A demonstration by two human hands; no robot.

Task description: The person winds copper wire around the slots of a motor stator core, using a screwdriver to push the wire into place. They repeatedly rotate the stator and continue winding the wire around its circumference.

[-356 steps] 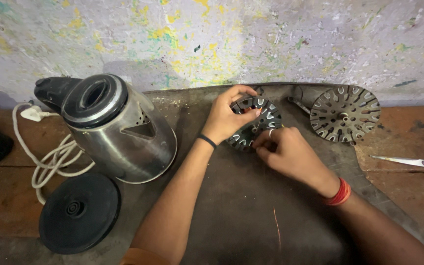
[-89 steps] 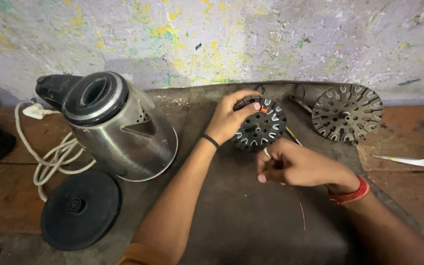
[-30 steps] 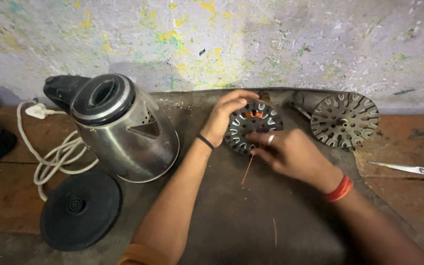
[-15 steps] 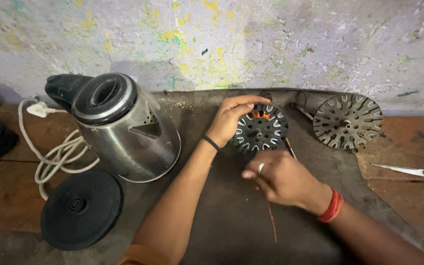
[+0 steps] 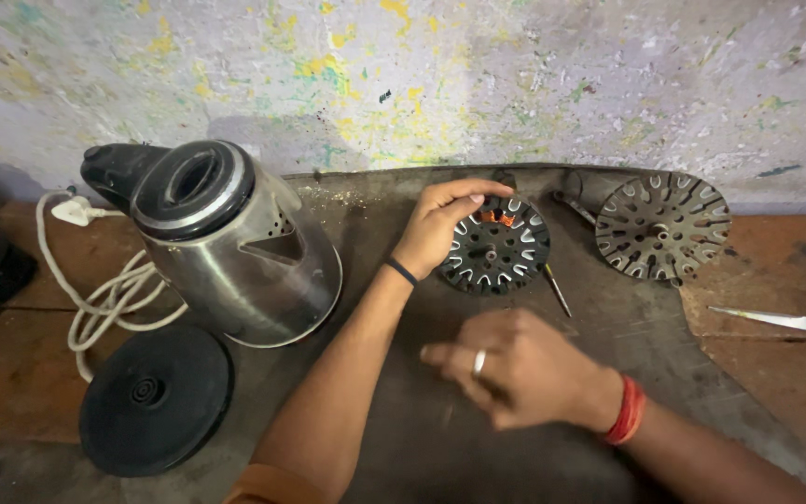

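The slotted motor stator (image 5: pixel 496 247) lies flat on the dark mat (image 5: pixel 403 448) covering the counter (image 5: pixel 776 373), and serves as landmark. The left hand (image 5: pixel 436 229) rests on its left rim, fingers curled over the top edge in a loose grip. The right hand (image 5: pixel 515 369), blurred, hovers below the stator, apart from it; whether its grip is closed cannot be told. A thin tool (image 5: pixel 557 289) lies just right of the stator; a slotted metal disc (image 5: pixel 661 226) farther right; a steel kettle (image 5: pixel 230 247) well left.
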